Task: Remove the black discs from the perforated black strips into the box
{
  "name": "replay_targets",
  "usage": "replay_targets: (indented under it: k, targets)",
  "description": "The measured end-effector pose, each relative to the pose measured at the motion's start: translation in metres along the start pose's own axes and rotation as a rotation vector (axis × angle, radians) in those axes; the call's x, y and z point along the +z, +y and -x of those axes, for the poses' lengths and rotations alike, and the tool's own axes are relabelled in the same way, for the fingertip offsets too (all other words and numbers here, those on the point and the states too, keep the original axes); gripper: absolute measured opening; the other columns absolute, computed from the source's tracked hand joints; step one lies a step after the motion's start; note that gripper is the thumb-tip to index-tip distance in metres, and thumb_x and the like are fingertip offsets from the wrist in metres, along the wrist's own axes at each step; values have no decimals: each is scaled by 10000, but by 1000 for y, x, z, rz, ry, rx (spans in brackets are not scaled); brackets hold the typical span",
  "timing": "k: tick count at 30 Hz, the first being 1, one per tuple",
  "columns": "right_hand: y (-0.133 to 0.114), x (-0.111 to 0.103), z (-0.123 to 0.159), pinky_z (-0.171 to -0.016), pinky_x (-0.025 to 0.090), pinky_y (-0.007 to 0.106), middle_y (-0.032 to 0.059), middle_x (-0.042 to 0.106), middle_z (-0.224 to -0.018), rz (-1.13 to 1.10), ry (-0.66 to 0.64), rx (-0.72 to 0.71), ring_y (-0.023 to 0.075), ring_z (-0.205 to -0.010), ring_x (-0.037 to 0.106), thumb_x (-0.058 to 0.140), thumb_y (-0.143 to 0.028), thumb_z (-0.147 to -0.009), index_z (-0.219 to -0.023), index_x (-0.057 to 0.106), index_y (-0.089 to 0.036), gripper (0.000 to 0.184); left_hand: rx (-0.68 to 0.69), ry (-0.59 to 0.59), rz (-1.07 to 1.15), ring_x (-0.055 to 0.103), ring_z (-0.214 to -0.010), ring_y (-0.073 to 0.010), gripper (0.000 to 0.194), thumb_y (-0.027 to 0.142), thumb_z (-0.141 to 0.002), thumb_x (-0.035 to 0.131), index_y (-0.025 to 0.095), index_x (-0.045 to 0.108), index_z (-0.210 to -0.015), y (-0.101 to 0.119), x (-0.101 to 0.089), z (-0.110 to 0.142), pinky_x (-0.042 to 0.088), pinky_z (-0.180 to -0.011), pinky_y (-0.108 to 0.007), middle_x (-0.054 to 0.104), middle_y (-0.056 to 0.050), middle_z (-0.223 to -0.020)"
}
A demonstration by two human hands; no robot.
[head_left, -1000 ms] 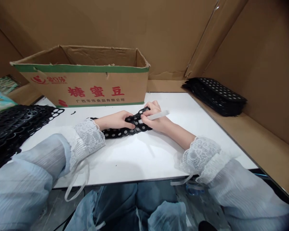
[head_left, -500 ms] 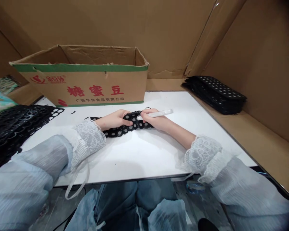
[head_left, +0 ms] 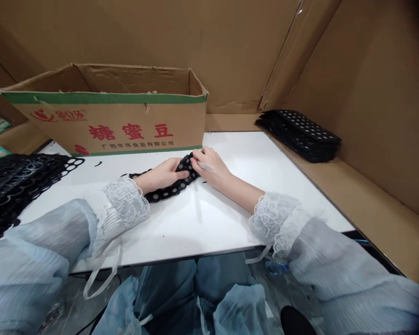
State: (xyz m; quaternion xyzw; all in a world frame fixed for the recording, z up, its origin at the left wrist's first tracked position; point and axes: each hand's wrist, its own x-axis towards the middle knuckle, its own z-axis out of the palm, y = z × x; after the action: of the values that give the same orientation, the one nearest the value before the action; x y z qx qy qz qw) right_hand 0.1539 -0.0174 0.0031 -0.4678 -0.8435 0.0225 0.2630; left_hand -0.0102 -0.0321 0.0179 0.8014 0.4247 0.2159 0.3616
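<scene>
Black fabric [head_left: 167,191], pinched by left hand [head_left: 164,174], reaches right hand [head_left: 216,174], which seemingly holds pen [head_left: 206,166].

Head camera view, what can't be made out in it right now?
- Head view: tip of the white pen, hidden by the right hand.
- Head view: part of the dotted cloth, covered by the left hand.
- Head view: bottom of the cardboard box, hidden by its front wall.
- Head view: rest of the black lace pile, cut off by the left edge.

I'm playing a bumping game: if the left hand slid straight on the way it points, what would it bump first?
Probably the right hand, just past the spotted black cloth that the left hand holds, though depth is hard to judge.
</scene>
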Motion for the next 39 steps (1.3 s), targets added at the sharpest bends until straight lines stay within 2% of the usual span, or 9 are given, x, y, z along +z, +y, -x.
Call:
replay_targets:
  k: [3,6,12,15,21,28,32,35,39]
  targets:
    - [4,-6,1,-786,357,312,60,441,-805,-108,37,-60,183,-845,438,344,-290,-845,-752,488,-186,201,2,20,-12,520,-875,-185,235,285,-738,482,144,529,-920,2,-3,-1,370,-840,-307,592,-28,-936]
    - [10,-14,2,-768,369,276,40,462,-768,-334,-4,-83,152,-826,468,367,-299,-835,-624,453,-178,258,-56,-14,31,522,-756,-159,191,291,-742,482,152,530,-863,6,-7,0,393,-741,-275,598,-15,-838]
    - [15,-26,1,-624,376,244,8,495,-682,-673,-207,104,106,-631,477,424,-297,-777,-559,480,-157,265,-157,-227,98,462,-554,-119,249,399,-728,511,153,538,-701,12,-22,6,360,-540,-232,557,-10,-666]
    - [15,-28,1,-643,380,243,14,498,-707,-653,-194,66,107,-656,482,435,-272,-761,-520,460,-156,268,-193,-254,101,455,-534,-118,285,442,-677,576,160,531,-690,9,-26,5,343,-504,-233,543,0,-642]
    - [11,-23,4,-774,381,272,40,503,-845,-564,-112,-33,137,-835,501,420,-226,-763,-515,435,-164,256,-195,-166,111,484,-554,-128,232,376,-634,626,155,558,-659,4,-19,2,350,-541,-252,563,7,-640]
    - [5,-18,7,-817,375,297,43,486,-867,-538,-57,-3,145,-859,490,409,-268,-791,-534,444,-168,278,-156,-164,197,559,-719,-169,237,372,-657,608,153,642,-739,2,-16,3,383,-665,-264,653,-29,-816]
    - [5,-20,7,-795,386,297,50,487,-902,-609,-93,64,138,-831,500,405,-291,-805,-552,466,-158,293,-160,-166,206,557,-691,-158,252,382,-662,612,148,663,-740,-4,-16,1,379,-652,-261,658,-36,-810]
    - [6,-19,7,-783,391,296,51,483,-895,-608,-101,56,137,-825,502,398,-286,-812,-549,464,-157,300,-162,-174,209,558,-681,-157,261,386,-657,614,148,674,-748,-6,-16,0,383,-636,-259,657,-36,-794]
    - [6,-9,7,-851,357,330,51,456,-871,-417,29,-62,165,-911,455,399,-254,-813,-557,446,-169,274,-175,-141,243,560,-675,-152,232,347,-631,624,146,672,-738,-4,-14,-2,398,-658,-260,651,-25,-741]
